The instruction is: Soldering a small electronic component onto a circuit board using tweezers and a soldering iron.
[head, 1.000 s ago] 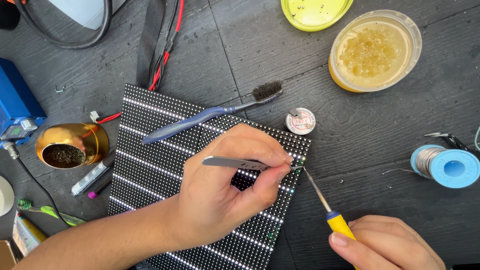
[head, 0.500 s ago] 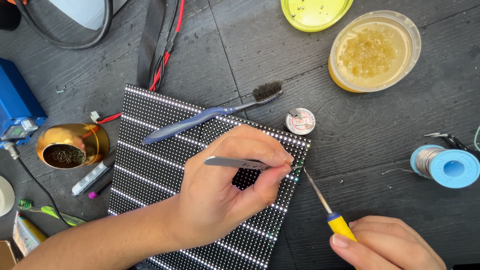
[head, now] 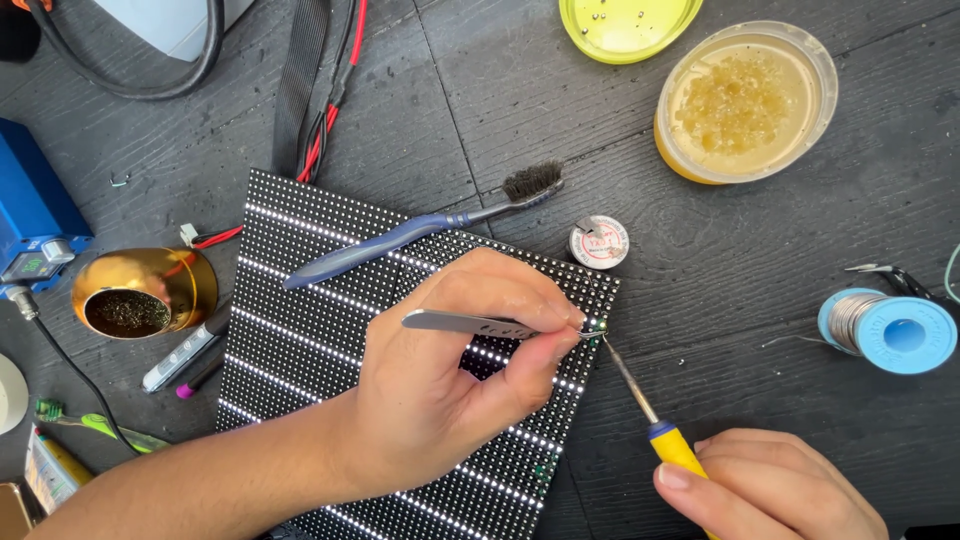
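Note:
A black LED matrix panel (head: 310,330) with rows of small dots lies on the dark wooden table. My left hand (head: 450,385) rests on the panel and pinches metal tweezers (head: 465,323), their tips at the panel's right edge. My right hand (head: 765,495) grips a soldering iron with a yellow handle (head: 675,448); its thin tip meets the tweezer tips at the same edge spot. A blue-handled toothbrush (head: 400,237) with dark bristles lies across the panel's top.
A small round tin (head: 599,242) sits beside the panel's top right corner. A tub of amber flux (head: 745,100) and a yellow-green lid (head: 625,25) stand at the back. A solder spool (head: 890,330) lies right. A brass tip cleaner (head: 143,293), blue device (head: 30,210) and cables (head: 315,90) are left.
Almost nothing differs: both hands hold their places, and the tweezers and iron tip stay together at the panel's right edge.

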